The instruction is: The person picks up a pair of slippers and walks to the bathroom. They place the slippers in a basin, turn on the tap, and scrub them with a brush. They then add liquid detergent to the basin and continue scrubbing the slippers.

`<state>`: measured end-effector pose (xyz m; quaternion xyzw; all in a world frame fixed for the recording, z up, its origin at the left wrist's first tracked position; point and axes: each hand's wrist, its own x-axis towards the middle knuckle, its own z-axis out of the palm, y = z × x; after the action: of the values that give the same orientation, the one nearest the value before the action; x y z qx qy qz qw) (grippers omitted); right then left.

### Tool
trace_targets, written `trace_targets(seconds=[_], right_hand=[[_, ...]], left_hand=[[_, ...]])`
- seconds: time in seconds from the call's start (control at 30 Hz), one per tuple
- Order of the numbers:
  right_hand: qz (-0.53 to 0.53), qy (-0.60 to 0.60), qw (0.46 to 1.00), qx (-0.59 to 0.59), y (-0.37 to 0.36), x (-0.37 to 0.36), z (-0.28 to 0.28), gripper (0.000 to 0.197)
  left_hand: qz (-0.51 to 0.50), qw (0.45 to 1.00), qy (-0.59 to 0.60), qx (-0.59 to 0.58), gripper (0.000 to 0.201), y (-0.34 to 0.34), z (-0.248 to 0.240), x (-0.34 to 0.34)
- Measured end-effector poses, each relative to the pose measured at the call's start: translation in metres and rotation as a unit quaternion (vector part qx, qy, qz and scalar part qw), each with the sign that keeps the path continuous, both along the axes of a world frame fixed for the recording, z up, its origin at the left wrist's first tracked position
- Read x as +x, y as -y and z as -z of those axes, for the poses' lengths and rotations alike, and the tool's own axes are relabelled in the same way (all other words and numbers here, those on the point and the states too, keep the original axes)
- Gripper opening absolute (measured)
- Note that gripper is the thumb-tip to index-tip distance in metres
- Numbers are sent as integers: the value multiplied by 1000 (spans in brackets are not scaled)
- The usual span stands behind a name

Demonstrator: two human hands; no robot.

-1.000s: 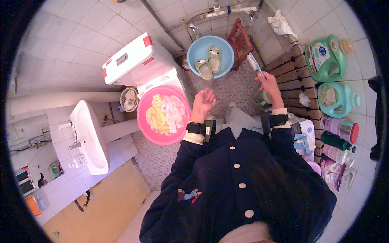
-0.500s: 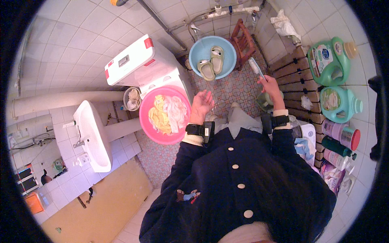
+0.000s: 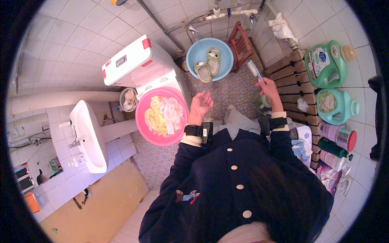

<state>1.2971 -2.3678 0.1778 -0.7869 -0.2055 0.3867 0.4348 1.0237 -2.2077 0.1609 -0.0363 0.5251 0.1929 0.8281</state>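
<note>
My right hand (image 3: pixel 268 91) is closed round the handle of a scrubbing brush (image 3: pixel 254 69), whose white bristles point up and away. Palm up and fingers loosely curled apart, my left hand (image 3: pixel 200 106) holds nothing and hovers just right of a pink basin (image 3: pixel 142 131). Yellow cloth (image 3: pixel 155 117) and pale pink cloth (image 3: pixel 172 113) lie bunched in that basin. Ahead, a light blue basin (image 3: pixel 193 52) holds a pair of green slippers (image 3: pixel 214 62), one leaning partly over the near rim.
A reddish wooden stool (image 3: pixel 240 42) stands beside the blue basin. White box-like appliance (image 3: pixel 129 60) at left, next to a small bin (image 3: pixel 129 100). A white sink (image 3: pixel 91 137) is further left. Along the right, a slatted shelf (image 3: pixel 298 87) carries a green detergent bottle (image 3: pixel 330 65) and several other bottles.
The whole scene shifts slightly left in view. My right hand and the brush sit a little lower; both hands keep about the same pose.
</note>
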Motion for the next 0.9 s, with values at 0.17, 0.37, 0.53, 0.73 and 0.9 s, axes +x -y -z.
trace_targets(seconds=[0.17,0.37,0.53,0.73,0.9], right_hand=[[-11,13,1000,1,3,-1,-4,30],[-9,29,999,16,11,2,0,29],[2,-9,1000,22,14,0,-4,29],[25,-61,997,29,17,-5,-15,28],[26,-79,996,17,19,-8,-18,29]], left_hand=[[0,1000,-6,-4,22,2,-1,2],[16,1000,17,13,26,6,4,-1],[18,1000,15,17,23,8,1,-1],[19,1000,12,8,22,9,-3,0],[24,1000,13,5,22,10,-3,-2]])
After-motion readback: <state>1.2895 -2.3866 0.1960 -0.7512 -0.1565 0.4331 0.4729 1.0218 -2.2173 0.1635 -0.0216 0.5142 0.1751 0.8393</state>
